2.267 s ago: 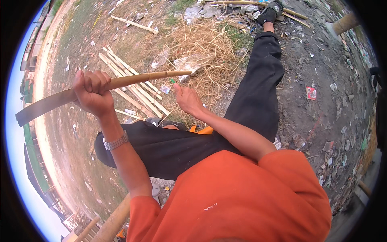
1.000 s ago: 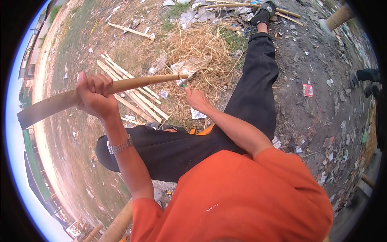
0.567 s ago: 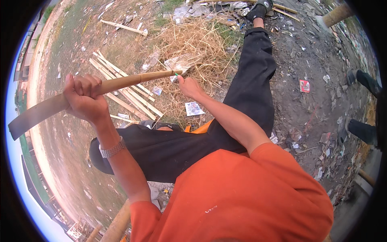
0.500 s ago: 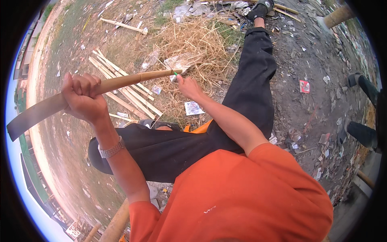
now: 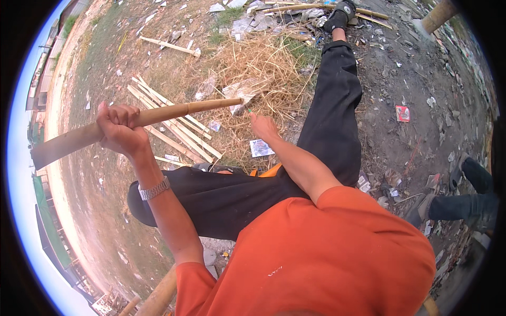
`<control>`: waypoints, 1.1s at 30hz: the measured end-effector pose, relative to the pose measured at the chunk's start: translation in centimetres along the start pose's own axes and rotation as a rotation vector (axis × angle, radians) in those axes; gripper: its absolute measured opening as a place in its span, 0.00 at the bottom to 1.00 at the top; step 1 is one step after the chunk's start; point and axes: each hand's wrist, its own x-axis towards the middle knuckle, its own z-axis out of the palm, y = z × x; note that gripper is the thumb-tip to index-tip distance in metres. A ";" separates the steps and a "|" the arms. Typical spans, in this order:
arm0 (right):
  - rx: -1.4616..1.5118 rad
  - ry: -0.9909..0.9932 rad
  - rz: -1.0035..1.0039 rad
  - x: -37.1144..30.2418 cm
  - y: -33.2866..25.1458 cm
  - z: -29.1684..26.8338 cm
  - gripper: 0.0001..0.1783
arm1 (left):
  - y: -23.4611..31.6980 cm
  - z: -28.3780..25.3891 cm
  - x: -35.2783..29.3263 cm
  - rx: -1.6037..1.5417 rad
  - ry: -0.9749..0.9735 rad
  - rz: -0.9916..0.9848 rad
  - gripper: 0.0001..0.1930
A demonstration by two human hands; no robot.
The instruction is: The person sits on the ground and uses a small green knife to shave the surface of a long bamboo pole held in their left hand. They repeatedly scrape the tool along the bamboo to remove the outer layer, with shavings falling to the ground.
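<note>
My left hand (image 5: 122, 129) is raised at the left, its fingers wrapped round a long tan bamboo pole (image 5: 171, 112). The pole lies nearly level, its wide, flat-looking end out to the left and its narrow end above the straw. Close to that narrow tip is my right hand (image 5: 264, 127), closed on a small green-handled knife (image 5: 249, 109). Only a bit of green and a thin dark edge show of it; the fingers hide the rest. A small gap separates it from the pole tip.
Several pale split bamboo strips (image 5: 171, 124) lie on the ground beyond my bent leg. Dry straw (image 5: 263, 68) is heaped in the middle, with litter around. At the right are another person's legs (image 5: 464, 205). A thick bamboo post (image 5: 438, 17) stands far right.
The pole and both hands have shifted slightly right and down in view. The knife has come away from the pole tip. The other person's legs at the right have moved.
</note>
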 end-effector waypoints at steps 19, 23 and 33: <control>-0.259 0.081 -0.006 3.4 2.1 0.0 0.34 | -0.3 -0.2 0.9 -0.033 -0.111 -0.038 0.21; -0.385 0.104 -0.052 3.9 1.7 -2.4 0.35 | -0.5 -1.6 1.7 -0.049 -0.127 -0.062 0.21; 0.109 -0.156 -0.405 -8.8 -9.2 -7.8 0.38 | -0.7 -3.4 1.4 -0.219 -0.674 -0.056 0.21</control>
